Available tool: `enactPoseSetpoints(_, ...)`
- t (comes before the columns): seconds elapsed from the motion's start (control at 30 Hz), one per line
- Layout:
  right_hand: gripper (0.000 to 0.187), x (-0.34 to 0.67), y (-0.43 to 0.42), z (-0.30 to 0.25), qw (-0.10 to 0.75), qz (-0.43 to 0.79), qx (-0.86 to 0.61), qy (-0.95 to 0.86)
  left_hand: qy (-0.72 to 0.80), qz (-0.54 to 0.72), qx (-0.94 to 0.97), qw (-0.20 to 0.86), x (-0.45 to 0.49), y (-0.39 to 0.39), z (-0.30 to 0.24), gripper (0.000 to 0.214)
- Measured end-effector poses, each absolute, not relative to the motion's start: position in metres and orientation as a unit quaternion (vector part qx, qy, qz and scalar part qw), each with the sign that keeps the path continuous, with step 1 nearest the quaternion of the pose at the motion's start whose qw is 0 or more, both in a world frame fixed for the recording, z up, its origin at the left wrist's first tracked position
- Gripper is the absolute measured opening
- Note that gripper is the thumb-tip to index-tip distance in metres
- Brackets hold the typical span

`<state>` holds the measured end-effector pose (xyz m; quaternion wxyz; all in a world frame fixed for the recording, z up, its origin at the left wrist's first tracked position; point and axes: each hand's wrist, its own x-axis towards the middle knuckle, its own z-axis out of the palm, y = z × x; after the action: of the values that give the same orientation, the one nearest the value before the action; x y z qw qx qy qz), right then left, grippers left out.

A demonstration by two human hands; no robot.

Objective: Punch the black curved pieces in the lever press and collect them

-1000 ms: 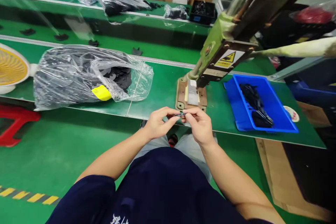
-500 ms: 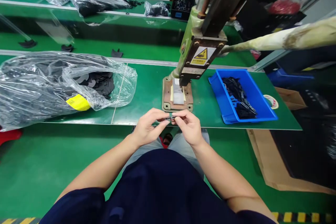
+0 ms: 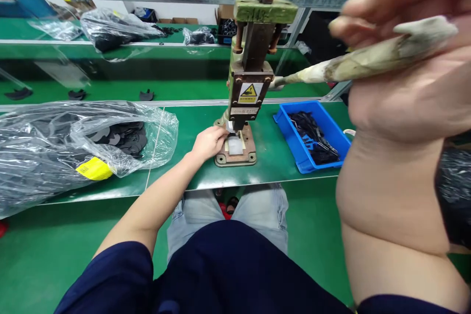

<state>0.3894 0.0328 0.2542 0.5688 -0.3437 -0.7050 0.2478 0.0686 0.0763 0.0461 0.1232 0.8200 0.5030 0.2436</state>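
Green bench (image 3: 191, 176) bears a plastic bag (image 3: 73, 147); press base (image 3: 237, 152); blue bin (image 3: 312, 135).

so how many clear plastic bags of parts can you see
4: a big bag on the near bench at left, and three on the far bench: and. More may be hidden.

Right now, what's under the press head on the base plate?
Under the press head, a pale block sits on the base plate. The left hand reaches in beside it. Any small part at the fingertips is hidden. The right hand grips the lever.
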Motion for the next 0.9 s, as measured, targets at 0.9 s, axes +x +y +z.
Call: enactPoseSetpoints(0.9, 0.042, 0.349, 0.007, 0.119, 0.673, -0.042, -0.232, -0.701, 0.621, 0.098, 0.777, 0.009, -0.052, 0.086, 0.083, 0.030)
